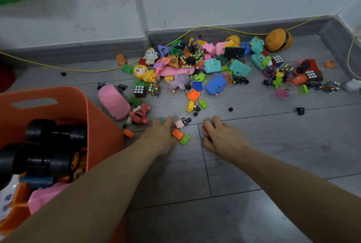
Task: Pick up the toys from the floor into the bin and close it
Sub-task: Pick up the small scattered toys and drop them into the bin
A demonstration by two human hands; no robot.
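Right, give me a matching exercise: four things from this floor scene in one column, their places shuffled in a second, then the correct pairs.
Things
1. burger toy
2. green brick
3. black wheels
4. pink car

Places
A. inside the orange bin
B. by the left hand, on the floor
C. far corner, near the baseboard
D. on the floor just right of the bin

Pairs: 1-C, 2-B, 3-A, 4-D

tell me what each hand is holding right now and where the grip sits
The right hand closes around a small red piece, fingers over its top. The left hand touches an orange brick on the floor; whether it is gripped cannot be told.
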